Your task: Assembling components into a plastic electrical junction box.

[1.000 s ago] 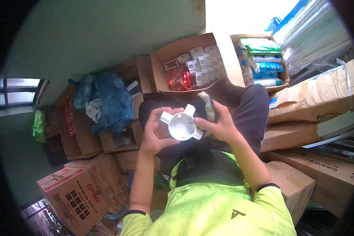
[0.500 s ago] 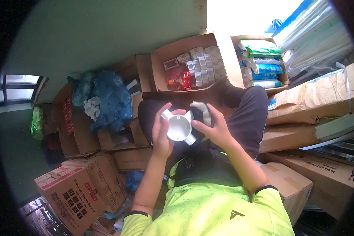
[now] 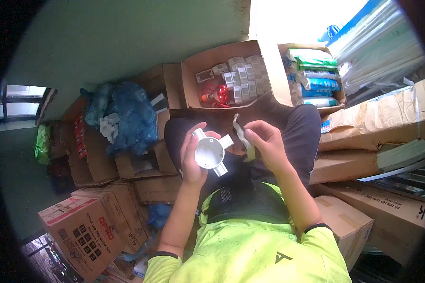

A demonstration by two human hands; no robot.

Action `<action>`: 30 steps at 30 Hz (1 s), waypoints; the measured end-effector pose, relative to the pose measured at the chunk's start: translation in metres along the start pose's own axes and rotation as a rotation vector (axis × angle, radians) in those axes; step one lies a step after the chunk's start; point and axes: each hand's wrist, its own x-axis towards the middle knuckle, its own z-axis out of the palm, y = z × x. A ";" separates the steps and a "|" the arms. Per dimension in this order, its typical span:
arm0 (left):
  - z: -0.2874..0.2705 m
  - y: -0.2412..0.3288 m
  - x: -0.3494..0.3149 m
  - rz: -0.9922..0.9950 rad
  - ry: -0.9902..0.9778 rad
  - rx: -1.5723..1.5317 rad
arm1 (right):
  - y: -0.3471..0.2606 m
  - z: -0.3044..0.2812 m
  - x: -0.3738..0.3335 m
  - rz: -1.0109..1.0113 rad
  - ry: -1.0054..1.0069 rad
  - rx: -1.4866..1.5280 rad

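Note:
A white round plastic conduit junction box (image 3: 209, 153) with three stub outlets is held in my left hand (image 3: 191, 158), its hollow side facing up. My fingers wrap its left edge. To the right of it, my right hand (image 3: 268, 144) pinches a crumpled, whitish strip of cloth or wipe (image 3: 243, 137) between thumb and fingers. The strip hangs apart from the box, its lower end yellowish. Both hands are above my lap, between my dark-trousered knees.
Ahead stands a carton (image 3: 189, 78) of small white boxes with a red bulb (image 3: 220, 94). Beside it, another carton holds green and blue packets (image 3: 316, 84). A blue plastic bag (image 3: 134, 120) with white fittings (image 3: 109, 126) lies left. Closed cartons (image 3: 82, 236) flank me.
My right hand has drawn the strip away from the junction box, and the strip now hangs lengthwise. The box has shifted slightly left and turned a little in my left hand.

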 end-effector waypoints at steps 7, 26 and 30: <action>-0.004 -0.001 0.002 0.005 0.024 -0.001 | 0.008 0.012 -0.011 0.089 -0.245 0.005; 0.012 0.037 -0.012 0.081 -0.139 0.245 | -0.028 0.000 -0.011 0.574 -0.766 -0.211; 0.010 0.048 -0.004 0.008 -0.115 0.170 | -0.018 0.007 -0.018 -0.178 -0.724 -0.564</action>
